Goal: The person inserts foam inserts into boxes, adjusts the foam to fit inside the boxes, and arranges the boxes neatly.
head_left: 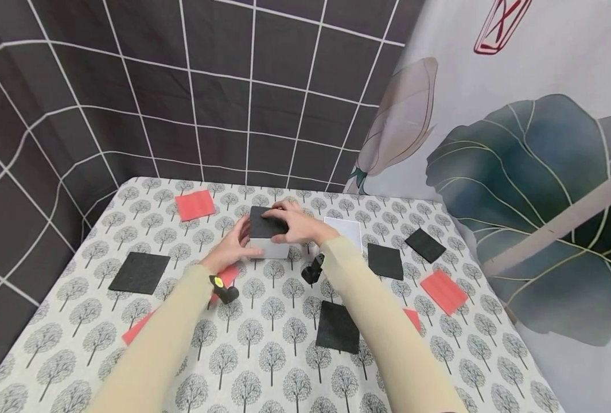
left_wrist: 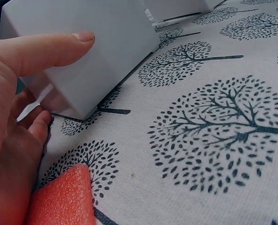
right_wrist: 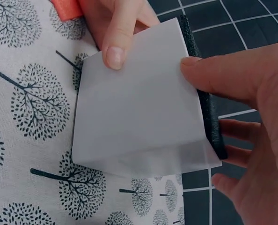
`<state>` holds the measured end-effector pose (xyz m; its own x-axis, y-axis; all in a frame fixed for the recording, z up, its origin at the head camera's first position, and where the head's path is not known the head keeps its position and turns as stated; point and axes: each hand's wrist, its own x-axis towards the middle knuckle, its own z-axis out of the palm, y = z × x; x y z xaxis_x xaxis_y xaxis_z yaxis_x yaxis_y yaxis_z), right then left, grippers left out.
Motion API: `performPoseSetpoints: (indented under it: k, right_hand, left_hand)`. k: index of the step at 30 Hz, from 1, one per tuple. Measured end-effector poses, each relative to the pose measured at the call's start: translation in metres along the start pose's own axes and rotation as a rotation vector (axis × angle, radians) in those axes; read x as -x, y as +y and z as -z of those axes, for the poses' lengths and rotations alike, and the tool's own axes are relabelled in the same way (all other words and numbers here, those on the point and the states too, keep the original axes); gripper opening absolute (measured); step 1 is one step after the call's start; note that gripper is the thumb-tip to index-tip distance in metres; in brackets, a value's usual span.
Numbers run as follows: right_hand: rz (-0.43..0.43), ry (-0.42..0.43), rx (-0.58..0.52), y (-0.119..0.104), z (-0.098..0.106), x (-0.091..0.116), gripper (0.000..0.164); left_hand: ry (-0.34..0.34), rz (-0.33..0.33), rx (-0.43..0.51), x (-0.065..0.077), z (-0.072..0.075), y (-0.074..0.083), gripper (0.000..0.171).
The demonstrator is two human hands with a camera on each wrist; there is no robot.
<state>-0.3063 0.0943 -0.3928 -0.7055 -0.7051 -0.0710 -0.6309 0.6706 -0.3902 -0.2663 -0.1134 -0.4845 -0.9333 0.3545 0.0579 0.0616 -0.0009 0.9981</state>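
A small white box stands on the tree-print cloth, and a square black foam sheet lies across its top. My left hand grips the box from the left, its thumb on the front face. From the right, my right hand holds the black sheet at its edge, thumb at the front rim and fingers over the top. In the right wrist view the sheet lies flush along the box's top, and the right thumb touches both. The box's inside is hidden.
A white square piece lies behind the right forearm. Black sheets and red foam pieces are scattered over the table. More red foam lies beside the left hand. A dark gridded curtain hangs behind.
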Motion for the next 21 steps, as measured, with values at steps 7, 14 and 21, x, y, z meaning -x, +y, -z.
performPoseSetpoints:
  k: [7,14,21]
  right_hand:
    - [-0.058,0.034,-0.024,-0.007,0.001,-0.004,0.058]
    - [-0.007,0.106,0.180,-0.024,0.001,-0.015,0.055]
    - [0.001,0.047,0.290,-0.034,-0.004,-0.018,0.049]
  left_hand:
    - [0.001,0.004,-0.007,0.000,0.000,0.001,0.107]
    - [-0.003,-0.019,0.008,-0.001,0.002,0.000,0.106]
    - [-0.004,0.022,0.002,-0.002,0.002,-0.002,0.109]
